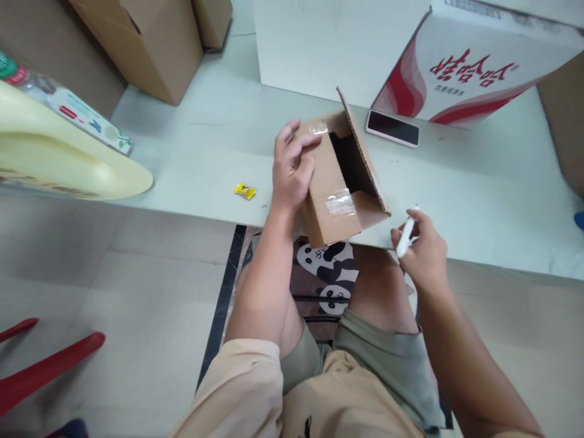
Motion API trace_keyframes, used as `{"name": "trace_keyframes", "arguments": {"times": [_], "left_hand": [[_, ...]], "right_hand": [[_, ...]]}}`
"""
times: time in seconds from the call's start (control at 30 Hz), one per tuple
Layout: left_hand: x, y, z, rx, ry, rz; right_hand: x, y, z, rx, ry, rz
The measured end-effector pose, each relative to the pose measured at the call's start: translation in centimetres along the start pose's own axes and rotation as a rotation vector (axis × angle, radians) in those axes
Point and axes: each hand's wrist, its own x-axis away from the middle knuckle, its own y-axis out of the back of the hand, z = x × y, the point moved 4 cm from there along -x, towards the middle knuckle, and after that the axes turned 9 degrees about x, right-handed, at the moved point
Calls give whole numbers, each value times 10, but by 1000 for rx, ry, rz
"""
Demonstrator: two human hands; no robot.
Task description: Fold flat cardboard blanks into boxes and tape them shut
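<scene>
Head view, single camera. Gripping small corrugated cardboard box (323,182) at its left end with left hand (292,173): fingers and thumb wrapped about the edge, index finger laid toward far strip of clear tape (318,128). Closed firmly, by appearance. Tilted at front edge of pale table (191,176); cannot tell whether resting there or lifted just clear. Showing a dark opening toward the right, beside raised flap (364,156). Presumably gripped on the opposite side to steady the carton and leave its mouth and near strip of clear tape (340,203) unobstructed.

Relative to grip: extending rightward from left palm, between both hands, nearer the left.

Pinching slim white tool (405,237), possibly a box cutter, between thumb and fingers of right hand (426,246); cannot make out any blade. Held right of the box, apart from it, perhaps for clearance from the flap.

Also noted: pink-edged smartphone (393,128), lying screen up before red-and-white drinking-water carton (469,79); yellow-wrapped candy (245,191), lying left of left hand. Apparently set aside, out of reach of neither hand.
</scene>
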Motion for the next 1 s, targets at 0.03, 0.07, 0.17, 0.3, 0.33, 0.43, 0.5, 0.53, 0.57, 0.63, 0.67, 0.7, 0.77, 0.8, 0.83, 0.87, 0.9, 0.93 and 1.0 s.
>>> {"name": "trace_keyframes", "arguments": {"times": [0.03, 0.07, 0.17, 0.3, 0.33, 0.43, 0.5, 0.53, 0.57, 0.63, 0.67, 0.7, 0.77, 0.8, 0.83, 0.87, 0.9, 0.93, 1.0], "left_hand": [[0, 0, -1, 5, 5, -1], [0, 1, -1, 12, 8, -2], [-2, 2, -3, 36, 6, -11], [-3, 2, -4, 49, -2, -9], [-3, 2, -5, 45, -2, -6], [-1, 2, -4, 20, 9, 2], [0, 3, -4, -7, 23, -4], [1, 4, -4, -21, 31, -11], [1, 6, -4, -32, 39, -21], [2, 10, -4, -39, 53, -37], [2, 12, -4, -33, 59, -41], [2, 14, -4, -23, 66, -41], [1, 17, -4, -1, 86, -33], [1, 17, -4, 11, 98, -25], [2, 17, -4, 23, 111, -16], [2, 17, -4, 37, 125, -5], [3, 17, -4, 51, 137, 4], [3, 16, -5, 63, 146, 11], [5, 14, -7, 78, 158, 13]], "right_hand": [[-9, -7, -9, 62, -38, 70], [-17, -13, -18, 112, -67, 124], [-33, -21, -33, 198, -99, 189], [-31, -17, -28, 193, -80, 99], [-27, -17, -21, 146, -57, 107], [-6, -27, 7, -76, 41, 220], [7, -34, 28, -209, 95, 266], [11, -38, 37, -255, 112, 274], [14, -41, 45, -290, 117, 280], [14, -47, 55, -353, 86, 294], [13, -49, 57, -402, 60, 298], [11, -50, 58, -469, 39, 297], [8, -50, 60, -630, 36, 283], [7, -49, 62, -710, 56, 268], [7, -46, 63, -776, 82, 248], [7, -44, 64, -822, 107, 227], [7, -42, 65, -849, 123, 206], [7, -41, 66, -862, 127, 196], [8, -42, 67, -867, 110, 225]]}}
